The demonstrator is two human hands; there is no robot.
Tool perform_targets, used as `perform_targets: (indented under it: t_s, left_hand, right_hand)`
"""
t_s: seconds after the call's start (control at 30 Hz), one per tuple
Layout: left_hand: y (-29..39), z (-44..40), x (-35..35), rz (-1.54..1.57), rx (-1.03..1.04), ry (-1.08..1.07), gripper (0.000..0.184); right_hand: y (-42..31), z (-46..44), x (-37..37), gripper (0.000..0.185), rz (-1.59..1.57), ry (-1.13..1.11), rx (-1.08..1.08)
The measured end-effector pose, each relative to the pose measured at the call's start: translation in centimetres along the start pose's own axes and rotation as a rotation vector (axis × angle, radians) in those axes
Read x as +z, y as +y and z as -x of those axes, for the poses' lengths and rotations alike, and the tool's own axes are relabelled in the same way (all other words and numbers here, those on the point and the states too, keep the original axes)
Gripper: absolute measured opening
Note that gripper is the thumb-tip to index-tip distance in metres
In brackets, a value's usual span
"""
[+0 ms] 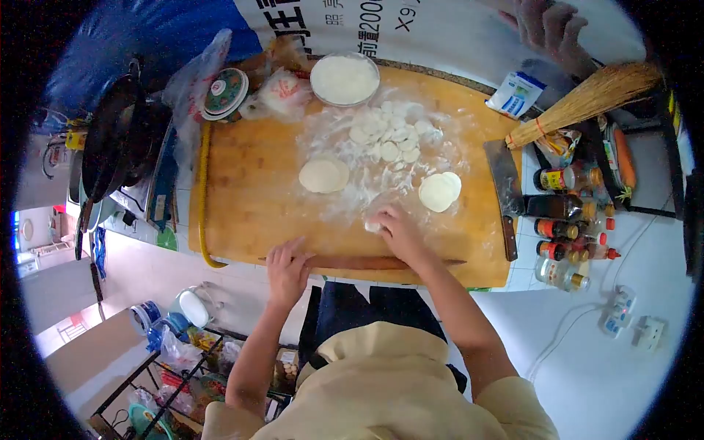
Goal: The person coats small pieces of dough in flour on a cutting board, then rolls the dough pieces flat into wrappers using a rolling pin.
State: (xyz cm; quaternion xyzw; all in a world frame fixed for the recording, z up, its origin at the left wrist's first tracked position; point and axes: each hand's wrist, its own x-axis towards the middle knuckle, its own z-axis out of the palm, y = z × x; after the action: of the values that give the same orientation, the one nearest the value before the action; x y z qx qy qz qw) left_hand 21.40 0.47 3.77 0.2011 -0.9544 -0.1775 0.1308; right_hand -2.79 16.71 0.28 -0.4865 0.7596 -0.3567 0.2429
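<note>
My left hand (288, 268) is over the left end of a thin, tapered wooden rolling pin (359, 262), fingers bent across it near the board's front edge. My right hand (397, 233) is closed on a small pale piece of dough (374, 222), slightly blurred, just behind the pin; my right forearm crosses over the pin. Stacked round dough wrappers (323, 176) lie behind my left hand. More wrappers (438, 193) overlap to the right of my right hand. Farther back, several small flattened dough pieces (389, 132) sit in scattered flour.
The wooden board (249, 191) carries a bowl of flour (345, 78) and a lidded tin (224, 93) at the back. A cleaver (503, 183) lies along its right edge. Beyond are several sauce bottles (555, 207) and a straw brush (587, 103). A wok (117, 139) stands left.
</note>
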Motion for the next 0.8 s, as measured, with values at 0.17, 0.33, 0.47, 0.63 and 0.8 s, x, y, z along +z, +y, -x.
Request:
perform_targets:
  t_s: [0.17, 0.33, 0.47, 0.63, 0.8]
  left_hand:
    - [-1.2, -0.8, -0.1, 0.029, -0.034, 0.021, 0.019]
    - [-3.1, -4.2, 1.6, 0.074, -0.01, -0.051, 0.03]
    - [-2.6, -7.3, 2.3, 0.019, -0.058, -0.243, 0.065]
    - [-3.3, -4.8, 1.9, -0.008, 0.116, -0.285, 0.084]
    - [-3.5, -8.7, 3.0, -0.081, -0.023, -0.236, 0.085]
  right_hand:
    - [-0.3, 5.0, -1.6, 0.033, -0.098, 0.088, 0.207]
    - [1.5, 6.6, -2.7, 0.045, 0.397, 0.346, 0.222]
    - [1.9, 4.0, -4.1, 0.054, 0.561, 0.298, 0.225]
    - [0.9, 6.7, -3.8, 0.056, 0.557, 0.103, 0.233]
    - [2.1, 2.0, -5.7, 0.061, 0.567, 0.244, 0.21]
